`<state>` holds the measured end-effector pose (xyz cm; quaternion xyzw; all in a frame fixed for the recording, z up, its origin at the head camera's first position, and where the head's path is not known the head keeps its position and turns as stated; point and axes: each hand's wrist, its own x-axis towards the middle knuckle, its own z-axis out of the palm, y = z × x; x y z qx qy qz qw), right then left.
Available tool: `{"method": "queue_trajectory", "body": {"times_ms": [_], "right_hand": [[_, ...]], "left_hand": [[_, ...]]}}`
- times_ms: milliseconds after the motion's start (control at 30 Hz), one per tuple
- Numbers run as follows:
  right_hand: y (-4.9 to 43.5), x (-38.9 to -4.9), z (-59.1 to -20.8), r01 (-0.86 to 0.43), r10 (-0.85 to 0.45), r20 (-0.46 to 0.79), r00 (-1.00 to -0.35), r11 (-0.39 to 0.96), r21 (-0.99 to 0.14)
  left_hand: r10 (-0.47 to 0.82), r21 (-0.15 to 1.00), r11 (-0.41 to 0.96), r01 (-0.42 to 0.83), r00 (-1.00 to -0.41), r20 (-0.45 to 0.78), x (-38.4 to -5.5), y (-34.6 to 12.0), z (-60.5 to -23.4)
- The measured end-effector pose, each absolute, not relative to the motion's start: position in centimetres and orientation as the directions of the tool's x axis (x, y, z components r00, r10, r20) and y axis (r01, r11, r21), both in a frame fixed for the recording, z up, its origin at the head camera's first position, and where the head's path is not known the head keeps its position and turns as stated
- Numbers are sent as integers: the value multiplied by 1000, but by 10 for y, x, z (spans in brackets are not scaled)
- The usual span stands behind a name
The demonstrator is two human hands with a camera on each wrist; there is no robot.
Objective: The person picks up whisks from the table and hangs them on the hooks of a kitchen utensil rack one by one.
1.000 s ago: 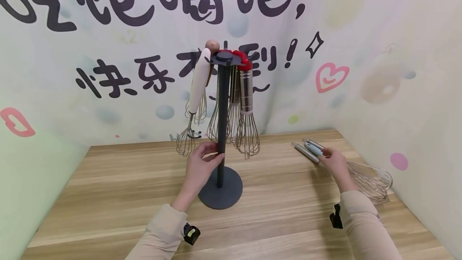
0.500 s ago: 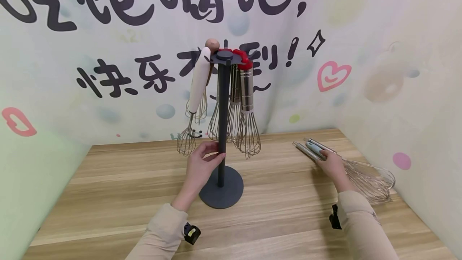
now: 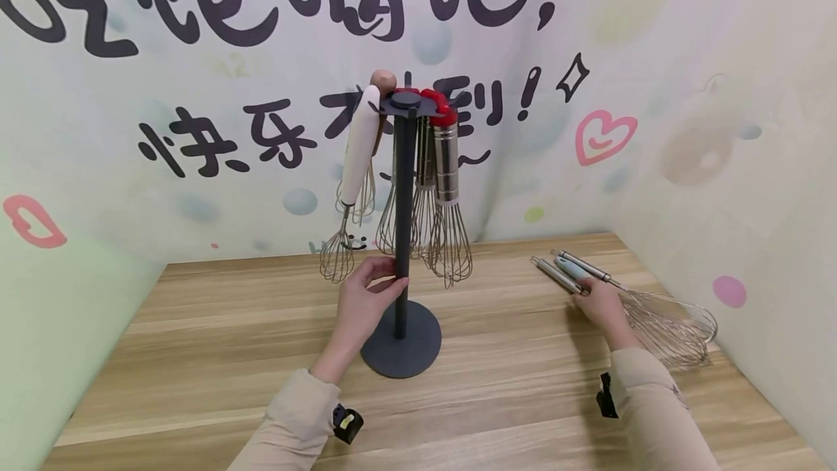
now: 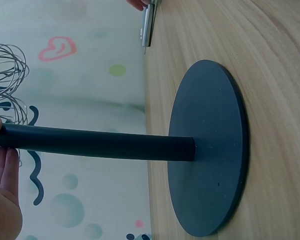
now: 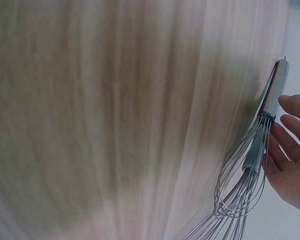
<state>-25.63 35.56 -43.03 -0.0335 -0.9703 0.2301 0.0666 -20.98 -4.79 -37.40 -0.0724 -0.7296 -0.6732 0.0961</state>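
Observation:
My left hand (image 3: pixel 366 293) holds the dark post of an upright utensil stand (image 3: pixel 403 224), thumb and fingers on opposite sides. In the left wrist view the round base (image 4: pixel 205 200) sits flat on the table. Several whisks hang from its top, among them a white-handled whisk (image 3: pixel 358 151) and a steel whisk with a red end (image 3: pixel 447 166). At the right, my right hand (image 3: pixel 600 304) is at a pale-blue-handled whisk (image 3: pixel 570 267), lying between two steel-handled whisks. The right wrist view shows its fingers (image 5: pixel 285 142) loosely bent beside the whisk handles, thumb apart.
The wooden table (image 3: pixel 497 398) ends at a printed cloth wall (image 3: pixel 261 202) behind and a pale wall (image 3: pixel 771 238) on the right. The lying whisks' wire heads (image 3: pixel 673 333) overlap close to the table's right edge.
My right hand has shifted slightly left and toward me along the lying whisks, showing more of the far steel handle. The left hand keeps its hold; the stand has not moved.

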Motion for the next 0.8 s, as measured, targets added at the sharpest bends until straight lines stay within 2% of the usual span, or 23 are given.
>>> {"method": "queue_trajectory", "body": {"times_ms": [533, 800], "right_hand": [[352, -255, -440, 41, 119, 135, -984, 878, -476], [351, -254, -442, 94, 167, 111, -980, 873, -478]], "left_hand": [[-44, 969, 72, 235, -970, 239, -209, -47, -375], [-49, 972, 67, 224, -972, 228, -208, -46, -374]]}}
